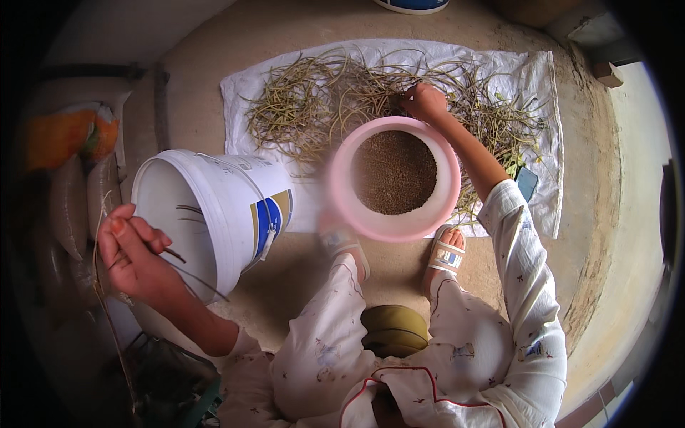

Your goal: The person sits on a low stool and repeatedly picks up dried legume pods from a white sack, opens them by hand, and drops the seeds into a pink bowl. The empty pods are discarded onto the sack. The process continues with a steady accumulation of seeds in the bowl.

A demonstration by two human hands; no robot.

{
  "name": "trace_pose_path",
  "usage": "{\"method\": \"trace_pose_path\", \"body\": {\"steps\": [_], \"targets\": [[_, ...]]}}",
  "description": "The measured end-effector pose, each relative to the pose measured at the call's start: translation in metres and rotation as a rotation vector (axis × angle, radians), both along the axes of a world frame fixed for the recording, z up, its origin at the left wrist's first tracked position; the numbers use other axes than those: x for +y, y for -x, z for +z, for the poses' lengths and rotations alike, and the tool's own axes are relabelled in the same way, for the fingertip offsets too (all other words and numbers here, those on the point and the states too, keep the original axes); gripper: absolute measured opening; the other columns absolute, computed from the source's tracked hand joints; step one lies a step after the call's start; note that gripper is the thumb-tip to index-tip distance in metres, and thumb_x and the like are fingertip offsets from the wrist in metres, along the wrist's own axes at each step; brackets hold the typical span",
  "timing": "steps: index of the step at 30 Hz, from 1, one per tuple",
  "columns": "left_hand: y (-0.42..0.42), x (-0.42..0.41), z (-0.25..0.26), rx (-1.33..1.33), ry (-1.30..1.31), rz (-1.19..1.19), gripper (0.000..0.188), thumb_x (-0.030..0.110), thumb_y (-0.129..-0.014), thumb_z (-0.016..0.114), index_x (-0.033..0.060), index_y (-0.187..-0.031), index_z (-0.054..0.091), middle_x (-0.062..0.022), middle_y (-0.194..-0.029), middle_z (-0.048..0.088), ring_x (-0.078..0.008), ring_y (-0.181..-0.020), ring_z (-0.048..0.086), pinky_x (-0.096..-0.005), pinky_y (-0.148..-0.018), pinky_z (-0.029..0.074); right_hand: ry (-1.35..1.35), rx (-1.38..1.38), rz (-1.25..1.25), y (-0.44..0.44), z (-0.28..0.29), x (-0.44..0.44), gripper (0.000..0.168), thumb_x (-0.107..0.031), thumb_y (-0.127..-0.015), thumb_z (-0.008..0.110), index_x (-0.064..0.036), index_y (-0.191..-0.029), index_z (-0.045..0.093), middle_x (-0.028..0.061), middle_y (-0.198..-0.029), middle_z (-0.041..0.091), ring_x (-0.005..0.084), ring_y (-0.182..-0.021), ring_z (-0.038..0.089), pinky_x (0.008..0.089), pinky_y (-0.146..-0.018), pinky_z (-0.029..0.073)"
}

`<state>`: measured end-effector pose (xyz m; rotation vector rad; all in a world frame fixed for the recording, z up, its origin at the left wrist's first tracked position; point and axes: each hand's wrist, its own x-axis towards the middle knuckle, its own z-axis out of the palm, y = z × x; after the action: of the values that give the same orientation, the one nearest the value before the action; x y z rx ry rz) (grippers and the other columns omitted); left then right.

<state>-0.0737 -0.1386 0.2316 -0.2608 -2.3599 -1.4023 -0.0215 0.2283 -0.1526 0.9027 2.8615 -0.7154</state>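
My left hand is raised beside the mouth of a white plastic bucket, which is tipped towards the left. Several thin dry stalks or pods stick out from between its fingers. My right hand reaches over a heap of long, thin green and brown pods. Its bent fingertips touch the heap, but what they grip is hidden. Just below that hand stands a pink-rimmed basin, filled with small brown seeds. A few dark pods show inside the bucket.
The pods lie on a white woven sheet. A phone rests near its right side. Filled sacks stand at the left, and a dark crate is at the lower left. Another bucket shows at the top edge.
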Motion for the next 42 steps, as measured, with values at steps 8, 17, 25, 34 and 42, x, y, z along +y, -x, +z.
{"method": "trace_pose_path", "body": {"steps": [8,17,25,34,42], "targets": [[0.092,-0.155,-0.051,-0.338,0.892,0.04,0.021,0.011,-0.089,0.059,-0.0061,-0.101,0.06,-0.0125,-0.078,0.06,-0.0218,-0.073,0.059,-0.032,-0.067,0.048,0.291,0.258,-0.234,-0.033,0.035,0.023,0.02,-0.025,-0.078,0.073,-0.011,-0.093,0.075,0.01,-0.081,0.072,0.0183,-0.073,0.069,0.0317,-0.07,0.053],[0.006,-0.029,0.002,0.386,1.011,-0.097,0.033,-0.001,-0.084,0.06,-0.0006,-0.117,0.063,-0.0177,-0.106,0.065,-0.0302,-0.091,0.063,-0.0382,-0.082,0.05,0.65,0.586,-0.403,-0.085,0.129,0.011,0.021,-0.021,-0.08,0.075,-0.002,-0.089,0.072,0.0047,-0.073,0.07,0.0079,-0.053,0.054,0.0268,-0.054,0.047],[-0.035,0.146,-0.198,-1.012,-0.115,-0.71,0.022,0.007,-0.086,0.067,-0.0065,-0.103,0.066,-0.0029,-0.078,0.063,-0.0064,-0.061,0.053,-0.0194,-0.052,0.041,1.118,0.455,-0.268,-0.116,0.125,-0.09,0.013,-0.014,-0.082,0.075,-0.002,-0.086,0.07,-0.0027,-0.07,0.064,0.0029,-0.059,0.051,0.0206,-0.054,0.041],[-0.056,0.14,-0.253,-1.274,-0.168,-0.63,0.018,0.006,-0.082,0.069,-0.0072,-0.094,0.065,-0.0047,-0.076,0.062,-0.0046,-0.055,0.047,-0.0174,-0.044,0.035,1.145,0.441,-0.214,-0.135,0.09,-0.109,0.012,-0.01,-0.084,0.071,0.001,-0.089,0.069,0.0025,-0.076,0.068,0.0055,-0.068,0.06,0.0219,-0.062,0.048],[-0.067,0.141,-0.26,-1.32,-0.146,-0.681,0.016,0.006,-0.079,0.069,-0.0056,-0.089,0.065,-0.0058,-0.075,0.064,-0.0057,-0.052,0.049,-0.0185,-0.045,0.036,1.318,0.371,-0.316,-0.14,0.079,-0.108,0.016,-0.011,-0.09,0.065,0.004,-0.094,0.067,0.0088,-0.082,0.07,0.0142,-0.075,0.067,0.0253,-0.07,0.054]]}}
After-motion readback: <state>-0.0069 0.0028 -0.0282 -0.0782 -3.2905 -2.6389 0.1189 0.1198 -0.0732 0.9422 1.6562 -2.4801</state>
